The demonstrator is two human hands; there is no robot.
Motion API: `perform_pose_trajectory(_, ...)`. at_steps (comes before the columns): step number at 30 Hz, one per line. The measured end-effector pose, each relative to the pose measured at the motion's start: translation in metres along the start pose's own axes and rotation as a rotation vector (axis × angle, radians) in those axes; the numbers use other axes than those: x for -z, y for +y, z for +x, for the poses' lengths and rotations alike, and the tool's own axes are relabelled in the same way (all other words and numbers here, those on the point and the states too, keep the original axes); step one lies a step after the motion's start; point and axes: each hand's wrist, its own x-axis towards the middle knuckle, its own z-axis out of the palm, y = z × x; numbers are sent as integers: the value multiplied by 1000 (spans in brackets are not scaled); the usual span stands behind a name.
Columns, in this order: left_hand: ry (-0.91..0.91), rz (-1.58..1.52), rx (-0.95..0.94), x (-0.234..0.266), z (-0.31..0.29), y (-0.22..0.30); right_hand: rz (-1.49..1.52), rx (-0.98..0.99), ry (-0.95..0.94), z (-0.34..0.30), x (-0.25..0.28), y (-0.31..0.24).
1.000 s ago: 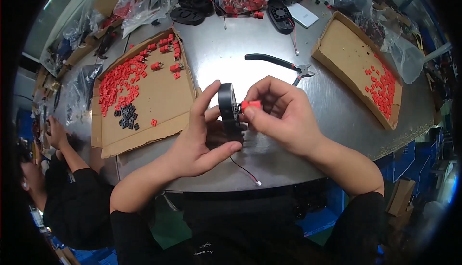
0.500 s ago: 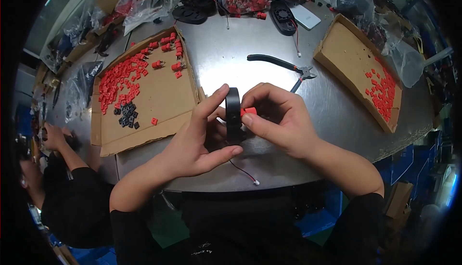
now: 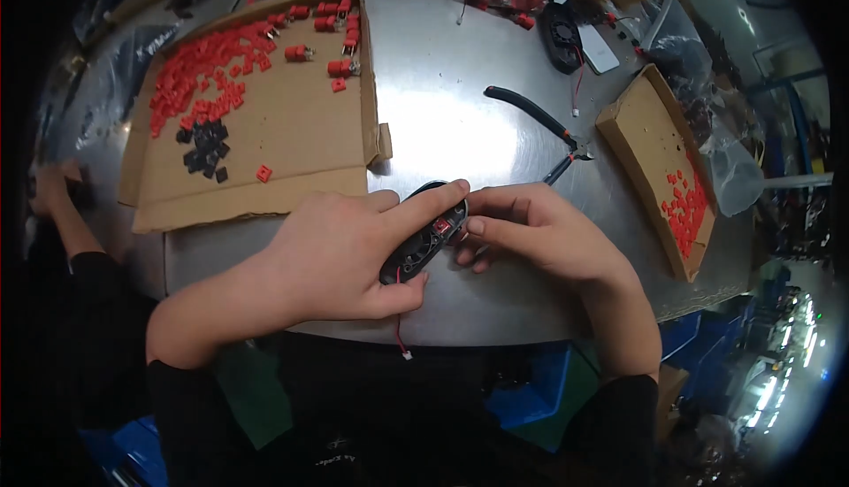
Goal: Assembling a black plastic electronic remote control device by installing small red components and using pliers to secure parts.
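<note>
My left hand (image 3: 340,253) grips an oval black plastic housing (image 3: 416,253) by its long sides, forefinger over the top and thumb at the lower edge. Its hollow inner side faces up, showing small fittings and a small red square part (image 3: 443,224) near the upper right end. A thin red and black wire (image 3: 399,319) hangs from the lower end to a white plug (image 3: 408,355). My right hand (image 3: 531,230) is closed at the upper right end, thumb and fingers against the rim. Whether a red piece is under those fingers is hidden.
At left, a cardboard tray (image 3: 301,133) holds red and black square pieces and red cylindrical parts. Black-handled cutters (image 3: 535,120) lie beyond my right hand. Another cardboard tray (image 3: 632,124) with red pieces is at right. A black fan-like housing (image 3: 561,40) lies behind. A co-worker's hand (image 3: 53,191) is far left.
The housing has turned from edge-on to inner side up. The red cylindrical piece in my right fingers has gone out of sight. The view has shifted, too.
</note>
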Motion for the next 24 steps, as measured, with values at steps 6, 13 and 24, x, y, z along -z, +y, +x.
perform_pose_trajectory(6, -68, 93, -2, 1, -5, 3, -176, 133, 338, -8, 3, -17)
perform_pose_trajectory(13, 3, 142, -42, -1, -9, 4, -1096, 708, 111, -8, 1, -14)
perform_pose_trajectory(24, -101, 108, -70, 5, -5, -1, -1059, 660, 197, -5, -21, -3)
